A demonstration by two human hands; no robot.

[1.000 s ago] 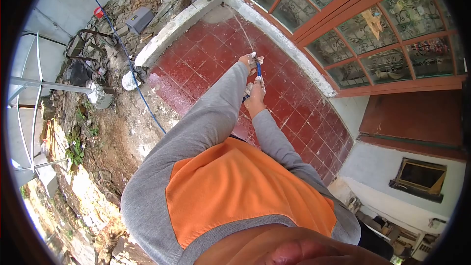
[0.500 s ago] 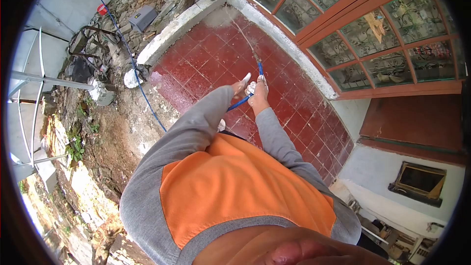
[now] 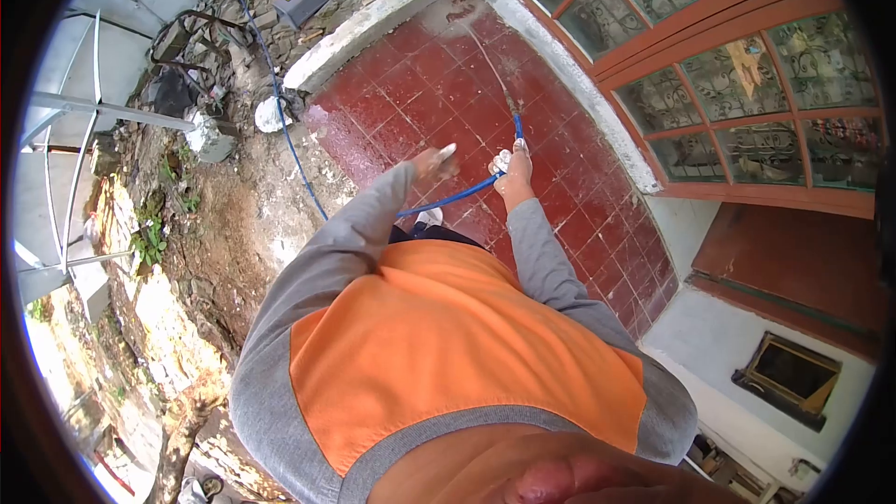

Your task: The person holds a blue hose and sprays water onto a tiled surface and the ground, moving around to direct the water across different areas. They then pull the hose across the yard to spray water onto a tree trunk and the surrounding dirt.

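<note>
Hose and hands above a red tiled floor (image 3: 579, 196). The blue hose (image 3: 457, 197) passes through the closed fingers of the right hand (image 3: 513, 173); its end projects just beyond them—toward the floor's far edge. The left hand (image 3: 436, 164)—blurred, fingers spread loosely—is apart from the hose.

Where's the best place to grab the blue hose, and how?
The stretch of blue hose just behind the right hand looks best. The left hand could come down from above and wrap around it, since the hose is thin, round and uncovered there.
</note>
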